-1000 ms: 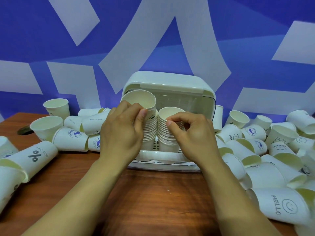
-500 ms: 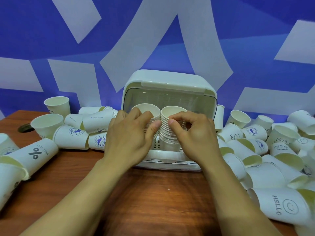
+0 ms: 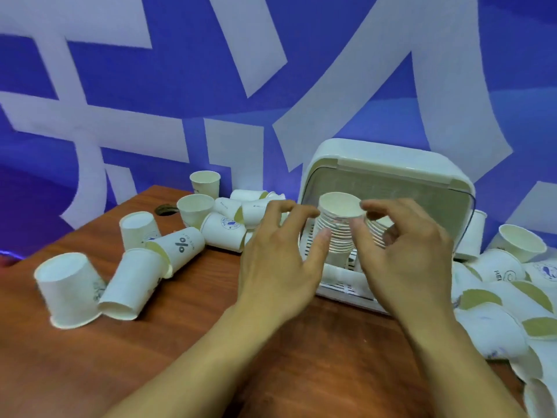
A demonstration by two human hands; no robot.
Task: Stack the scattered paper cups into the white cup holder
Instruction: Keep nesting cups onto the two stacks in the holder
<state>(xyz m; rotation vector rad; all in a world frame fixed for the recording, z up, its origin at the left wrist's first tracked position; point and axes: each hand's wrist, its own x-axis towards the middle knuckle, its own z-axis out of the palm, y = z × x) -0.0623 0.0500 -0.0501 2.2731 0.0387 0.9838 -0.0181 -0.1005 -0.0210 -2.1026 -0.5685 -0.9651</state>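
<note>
The white cup holder (image 3: 391,173) stands with its lid up at the back of the table. Two stacks of paper cups stand in it side by side. The left stack (image 3: 339,218) is in plain view. Only some rims of the right stack (image 3: 378,233) show, because my right hand covers most of it. My left hand (image 3: 280,260) is just left of the left stack, fingers loosely spread and thumb tip at its side. My right hand (image 3: 404,248) hovers over the right stack with loosely curved fingers, its index finger by the left stack's rim. Neither hand grips a cup.
Loose paper cups (image 3: 177,245) lie and stand on the wooden table (image 3: 301,363) to the left, two of them upside down (image 3: 69,288). A thick heap of cups (image 3: 512,300) lies to the right of the holder. A blue and white wall rises behind.
The view has swung left. Both hands have loosened and drawn back slightly from the stacks. The cup my left hand held a second ago now sits on the left stack.
</note>
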